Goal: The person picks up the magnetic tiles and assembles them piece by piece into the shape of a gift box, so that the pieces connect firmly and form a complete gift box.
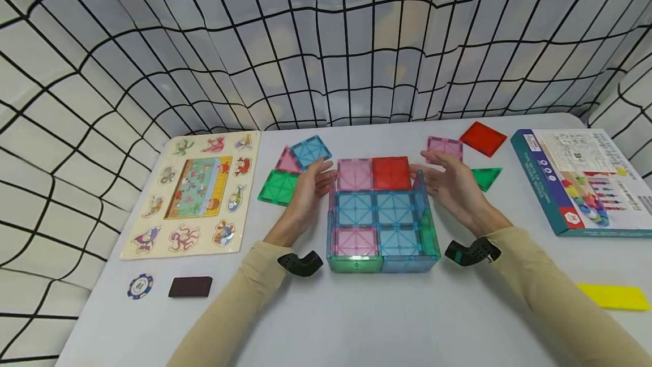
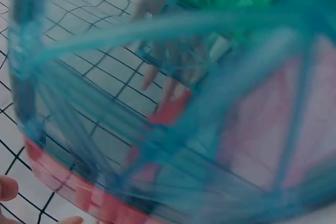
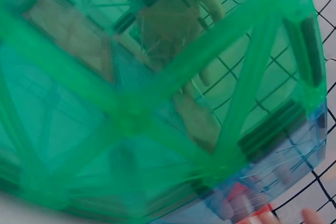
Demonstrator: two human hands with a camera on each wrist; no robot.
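An open box of translucent magnetic tiles (image 1: 382, 222) stands mid-table, with a blue and pink floor and green and blue front walls. A pink tile (image 1: 355, 174) and a red tile (image 1: 391, 173) form its back. My left hand (image 1: 322, 177) touches the back-left corner with relaxed fingers. My right hand (image 1: 430, 171) touches the back-right corner the same way. A blurred blue wall (image 2: 157, 103) fills the left wrist view, with fingertips (image 2: 8, 187) at its edge. The right wrist view is filled by a green wall (image 3: 131, 103).
A wooden animal puzzle board (image 1: 196, 194) lies left. Loose tiles lie behind the box: blue (image 1: 311, 152), green (image 1: 278, 187), pink (image 1: 445, 147), red (image 1: 483, 137), green triangle (image 1: 486, 177). A toy carton (image 1: 580, 183), yellow block (image 1: 613, 296), poker chip (image 1: 140, 286) and brown block (image 1: 190, 286) also lie about.
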